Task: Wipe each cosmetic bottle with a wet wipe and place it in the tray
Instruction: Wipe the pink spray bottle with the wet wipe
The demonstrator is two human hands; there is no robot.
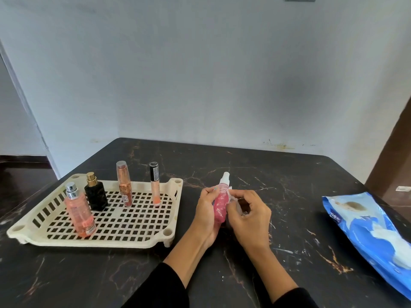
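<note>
My left hand (205, 215) grips a pink spray bottle (220, 205) with a white nozzle, held upright above the table to the right of the tray. My right hand (250, 213) pinches a thin, see-through wet wipe (235, 200) against the bottle's right side. The cream perforated tray (133, 240) sits at the left. In it stand a peach bottle with a silver cap (79, 213), a black bottle with a gold cap (95, 194), a copper lipstick tube (125, 185) and a slim gloss tube with a black cap (154, 184).
A blue wet-wipe pack (373, 236) lies at the table's right edge. The dark marble-pattern table (244, 274) meets a pale wall at the back. A doorway opens at the far left and a brown door frame stands at the right.
</note>
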